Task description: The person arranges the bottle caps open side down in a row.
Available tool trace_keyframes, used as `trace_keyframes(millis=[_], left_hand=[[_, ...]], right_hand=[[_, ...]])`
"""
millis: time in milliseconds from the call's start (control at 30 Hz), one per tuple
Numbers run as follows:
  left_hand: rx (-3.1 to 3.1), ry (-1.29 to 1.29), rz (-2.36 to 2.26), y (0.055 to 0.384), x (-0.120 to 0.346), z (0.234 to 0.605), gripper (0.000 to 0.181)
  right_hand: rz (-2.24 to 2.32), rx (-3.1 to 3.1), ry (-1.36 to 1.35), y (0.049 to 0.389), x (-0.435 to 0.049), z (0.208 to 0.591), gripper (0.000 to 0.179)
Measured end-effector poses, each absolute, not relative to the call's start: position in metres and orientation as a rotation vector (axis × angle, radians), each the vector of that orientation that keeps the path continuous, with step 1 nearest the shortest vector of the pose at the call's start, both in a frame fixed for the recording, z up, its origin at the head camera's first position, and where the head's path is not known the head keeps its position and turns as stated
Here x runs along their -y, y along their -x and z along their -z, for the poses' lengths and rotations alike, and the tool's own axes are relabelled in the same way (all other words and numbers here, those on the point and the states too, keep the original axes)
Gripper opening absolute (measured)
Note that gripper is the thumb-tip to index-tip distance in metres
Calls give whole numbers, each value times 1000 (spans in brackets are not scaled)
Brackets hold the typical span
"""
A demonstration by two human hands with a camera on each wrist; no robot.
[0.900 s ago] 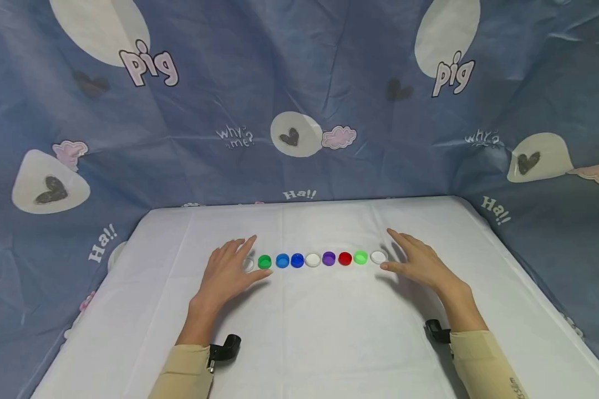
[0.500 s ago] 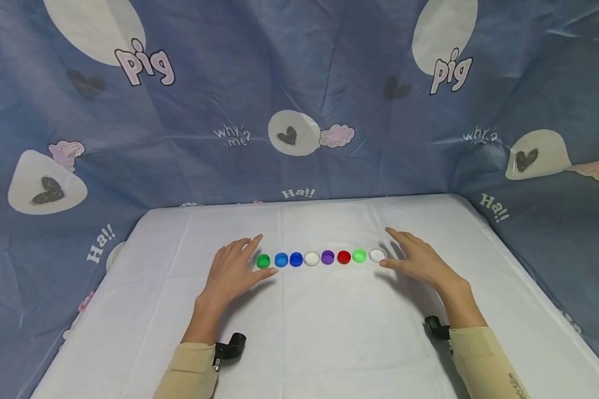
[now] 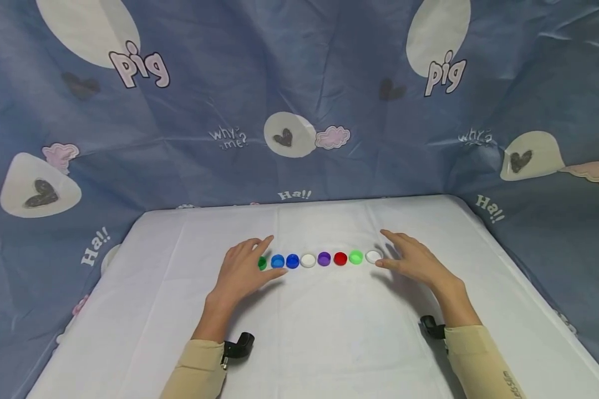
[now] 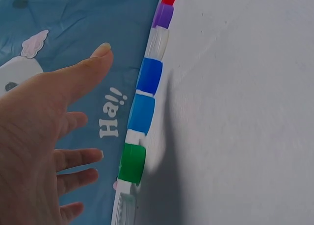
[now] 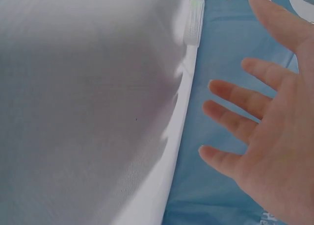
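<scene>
Several round bottle caps lie in a row across the white table. My left hand (image 3: 243,267) hovers over the row's left end, thumb and fingers spread, holding nothing. It partly covers the green cap (image 3: 262,263); the clear cap (image 4: 124,209) beyond that shows only in the left wrist view. Rightward follow a light blue cap (image 3: 277,261), a dark blue cap (image 3: 292,261), a white cap (image 3: 308,260), a purple cap (image 3: 324,259), a red cap (image 3: 340,259) and a light green cap (image 3: 356,257). By the clear cap (image 3: 374,256) at the right end, my right hand (image 3: 415,260) hangs with fingers spread.
A white cloth covers the table (image 3: 319,332). Behind it and along both sides hangs a blue printed curtain (image 3: 204,94). Each wrist carries a black camera mount, the left one (image 3: 239,346) and the right one (image 3: 431,327).
My left hand has moved right along the row, now hiding the left clear cap and part of the green one. The right hand stays by the right clear cap. The head view has shifted slightly.
</scene>
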State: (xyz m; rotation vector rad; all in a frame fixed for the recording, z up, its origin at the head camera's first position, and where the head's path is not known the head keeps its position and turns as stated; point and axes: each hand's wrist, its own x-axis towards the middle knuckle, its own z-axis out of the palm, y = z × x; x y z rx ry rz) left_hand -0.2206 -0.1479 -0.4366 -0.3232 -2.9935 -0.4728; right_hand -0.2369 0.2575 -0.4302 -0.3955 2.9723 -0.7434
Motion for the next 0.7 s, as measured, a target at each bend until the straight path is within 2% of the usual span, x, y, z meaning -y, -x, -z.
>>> trace_keyframes(millis=[700], left_hand=[[2980, 398, 466, 229, 124, 432, 89]], right_hand=[[748, -2955, 406, 241, -256, 433, 84]])
